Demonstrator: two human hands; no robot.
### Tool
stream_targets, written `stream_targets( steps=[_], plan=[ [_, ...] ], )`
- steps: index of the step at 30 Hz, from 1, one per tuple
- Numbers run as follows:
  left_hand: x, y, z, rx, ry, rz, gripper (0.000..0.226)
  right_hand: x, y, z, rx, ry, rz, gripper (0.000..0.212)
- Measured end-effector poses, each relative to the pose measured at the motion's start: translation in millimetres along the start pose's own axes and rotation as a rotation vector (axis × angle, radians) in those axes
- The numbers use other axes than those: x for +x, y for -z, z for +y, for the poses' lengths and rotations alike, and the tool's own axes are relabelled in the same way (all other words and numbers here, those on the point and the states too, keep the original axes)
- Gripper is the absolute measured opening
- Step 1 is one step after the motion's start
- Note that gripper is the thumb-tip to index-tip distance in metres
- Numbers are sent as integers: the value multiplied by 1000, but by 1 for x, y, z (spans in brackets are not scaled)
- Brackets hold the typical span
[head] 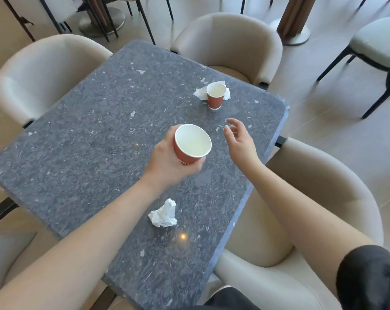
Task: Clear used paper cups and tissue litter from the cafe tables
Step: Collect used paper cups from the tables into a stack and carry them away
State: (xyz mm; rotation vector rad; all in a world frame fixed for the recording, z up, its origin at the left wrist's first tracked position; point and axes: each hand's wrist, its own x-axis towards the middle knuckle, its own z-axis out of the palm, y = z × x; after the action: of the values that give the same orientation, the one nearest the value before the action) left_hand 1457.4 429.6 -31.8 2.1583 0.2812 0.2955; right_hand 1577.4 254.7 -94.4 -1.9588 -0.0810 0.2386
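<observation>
Paper cups, two of them, red outside and white inside, are the main litter on the grey speckled bench [82, 121]. One cup [192, 143] is lifted off the surface near the middle, tipped toward the viewer so that its empty interior shows; the left hand [167, 163] curls round its lower wall and base. The second cup [215, 96] stands upright at the far right of the bench, resting on or against a flattened tissue [200, 93] that shows on both sides of it. A crumpled tissue [164, 214] lies alone on the near part of the bench, well apart from both cups. The right hand [240, 140] hovers above the surface with fingers loosely spread and holds nothing; it is between the held cup and the standing one. The step in hand appears to be collecting the second cup. To do it well, the free hand should take the cup by its wall below the rim, lift it straight up so any dregs stay inside, and nest it with the held cup; the tissue beneath can then be pinched up, and the crumpled one gathered last. Beige upholstered chairs [44, 70] surround the bench.
</observation>
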Motion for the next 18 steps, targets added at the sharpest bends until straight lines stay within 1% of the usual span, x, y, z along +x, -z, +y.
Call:
stream_targets(
  steps=[4,8,13,18],
  plan=[
    [15,-8,-8,11,7,-3,73,53,-15,6,-82,21,-34,39],
    [23,-14,-15,5,31,21,73,103,-31,9,-169,13,-33,40],
    [29,-19,-25,-16,78,33,73,153,-46,16,-298,-37,-64,54],
    [32,-22,-35,-43,116,28,71,186,-55,19,-477,-77,-137,59]
  ],
)
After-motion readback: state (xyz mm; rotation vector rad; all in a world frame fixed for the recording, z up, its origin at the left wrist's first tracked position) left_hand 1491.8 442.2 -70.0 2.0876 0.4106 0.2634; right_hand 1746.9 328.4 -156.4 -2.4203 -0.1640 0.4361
